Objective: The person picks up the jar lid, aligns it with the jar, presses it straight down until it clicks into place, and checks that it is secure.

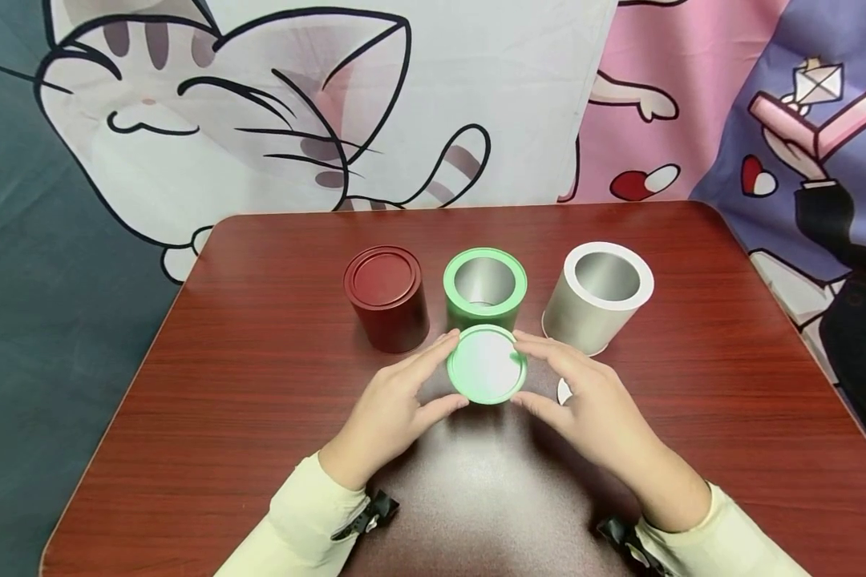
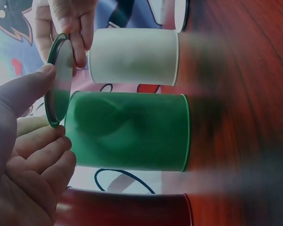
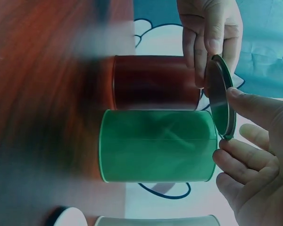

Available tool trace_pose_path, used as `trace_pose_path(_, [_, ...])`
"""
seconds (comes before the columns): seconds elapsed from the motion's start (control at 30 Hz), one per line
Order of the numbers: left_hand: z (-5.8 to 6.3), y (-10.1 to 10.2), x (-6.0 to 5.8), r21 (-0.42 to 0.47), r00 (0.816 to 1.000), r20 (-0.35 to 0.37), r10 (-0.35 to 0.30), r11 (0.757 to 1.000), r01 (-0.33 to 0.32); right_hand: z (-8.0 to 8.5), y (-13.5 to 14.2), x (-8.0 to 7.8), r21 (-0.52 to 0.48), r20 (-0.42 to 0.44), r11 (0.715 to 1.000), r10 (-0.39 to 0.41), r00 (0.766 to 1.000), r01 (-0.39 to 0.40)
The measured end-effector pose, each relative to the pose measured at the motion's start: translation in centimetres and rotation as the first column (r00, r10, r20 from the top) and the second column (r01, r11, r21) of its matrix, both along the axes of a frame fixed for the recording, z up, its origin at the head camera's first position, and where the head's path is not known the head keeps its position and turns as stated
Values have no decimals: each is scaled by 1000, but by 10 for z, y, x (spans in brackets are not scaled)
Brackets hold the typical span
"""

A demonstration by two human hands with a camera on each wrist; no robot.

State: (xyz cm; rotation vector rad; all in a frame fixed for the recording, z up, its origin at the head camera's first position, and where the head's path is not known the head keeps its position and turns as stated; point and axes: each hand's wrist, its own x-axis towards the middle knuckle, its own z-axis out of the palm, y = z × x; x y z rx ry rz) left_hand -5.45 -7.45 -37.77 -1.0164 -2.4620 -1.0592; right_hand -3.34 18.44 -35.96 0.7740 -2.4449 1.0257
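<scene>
A round green lid (image 1: pixel 487 365) is held up between both hands, in front of the green can (image 1: pixel 485 280), whose top is uncovered. My left hand (image 1: pixel 397 397) pinches the lid's left edge with thumb and fingertips. On the opposite edge, my right hand (image 1: pixel 588 401) pinches it the same way. In the left wrist view the lid (image 2: pixel 59 80) stands at the level of the can's rim, its shiny underside facing the green can (image 2: pixel 129 132). The right wrist view shows the lid (image 3: pixel 220 99) beside the upper end of the green can (image 3: pixel 158 146).
Left of the green can stands a dark red can (image 1: pixel 386 300) with its lid on. To the right is an uncovered white can (image 1: pixel 597 296). A white lid (image 1: pixel 564 391) lies on the brown table (image 1: pixel 224 417), mostly hidden behind my right hand. A printed curtain (image 1: pixel 520 96) hangs behind.
</scene>
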Motion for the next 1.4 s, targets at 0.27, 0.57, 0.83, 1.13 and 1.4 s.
trace_pose_path(0.27, [10, 5, -7, 3, 1000, -25, 7, 1000, -7, 7, 3, -5, -6, -19, 1000, -7, 1000, 7])
trace_pose_path(0.57, [19, 6, -15, 7, 999, -31, 23, 1000, -22, 20, 3, -16, 18, -8, 1000, -11, 1000, 12])
trace_pose_path(0.83, [22, 8, -23, -4, 998, -19, 53, 999, -53, 19, 3, -28, 40, 2, 999, -31, 1000, 30])
trace_pose_path(1.13, [25, 16, -33, -6, 998, -16, 63, 998, -64, 19, 6, -38, 48, 86, 996, -83, 993, 79])
trace_pose_path(1.4, [24, 17, -40, -13, 997, 4, 73, 997, -73, 20, 5, -45, 31, 94, 996, -90, 992, 87])
